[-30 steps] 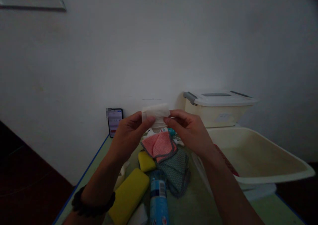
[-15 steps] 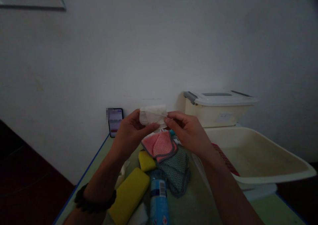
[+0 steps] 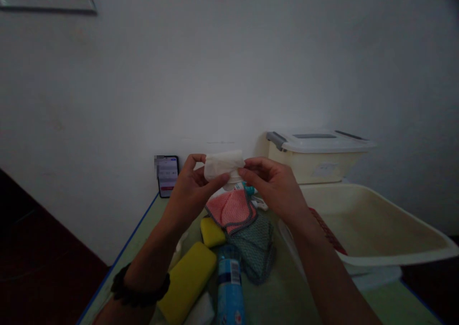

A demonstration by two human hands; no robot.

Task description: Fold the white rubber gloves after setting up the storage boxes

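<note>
Hands pinching a folded white wipe above a cluttered table.

Left hand (image 3: 191, 191) and right hand (image 3: 274, 186) both grip the white wipe (image 3: 223, 164), thumb and fingers closed on its two ends, holding it in the air above the table (image 3: 283, 291), in front of the wall. Directly below it lies a pink cloth (image 3: 231, 210) overlapping a grey-green cloth (image 3: 255, 248). Just left of these lie a small yellow sponge (image 3: 211, 232) and a larger yellow sponge (image 3: 186, 282), with a blue bottle (image 3: 229, 291) beside it. A phone (image 3: 168, 175) leans against the wall. To the right sits a cream basin (image 3: 373, 224), a lidded box (image 3: 315, 155) behind it.
</note>
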